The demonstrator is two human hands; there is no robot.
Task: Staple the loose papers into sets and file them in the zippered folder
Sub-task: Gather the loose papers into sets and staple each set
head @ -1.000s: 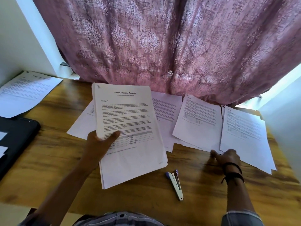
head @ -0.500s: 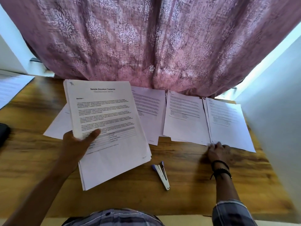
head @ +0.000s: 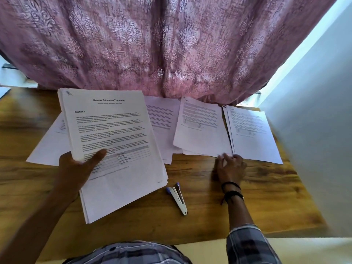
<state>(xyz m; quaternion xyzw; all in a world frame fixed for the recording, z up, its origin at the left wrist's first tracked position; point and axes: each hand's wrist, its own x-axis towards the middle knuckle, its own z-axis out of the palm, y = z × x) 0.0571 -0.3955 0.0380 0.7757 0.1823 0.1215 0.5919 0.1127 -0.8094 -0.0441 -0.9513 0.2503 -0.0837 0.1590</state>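
Left hand (head: 76, 168): grips the thick stack of printed sheets (head: 118, 149) at its left edge, with the thumb laid across the top page and the fingers hidden under the stack.
Held stack: white pages with edges slightly fanned. The top page has a bold centred title reading "Sample Education Transcript", a "Section 1" heading, several blocks of small text and a grey-banded table low on the page. It tilts clockwise, and its near corner reaches towards the stapler.
Right hand (head: 230, 166): palm down on the wood, fingers fairly straight and loosely spread, holding nothing. The fingertips touch the near corner of the middle-right paper pile (head: 202, 130). This part is blurred.
Wrist: dark bands (head: 231, 189), with a plaid sleeve (head: 247, 242) further up the arm.
Other loose papers: the far-right pile (head: 253, 134) lies just beside the middle-right one. A centre pile (head: 162, 121) and a left sheet (head: 47, 147) lie partly under the held stack. All show faint printed text.
Stapler (head: 178, 198): white with purple tips, jaws apart, lying on the table between the two hands and touched by neither.
Table (head: 209, 221): wood-grained brown.
Backdrop: a pink patterned curtain (head: 171, 44) hangs down to the table's far edge.
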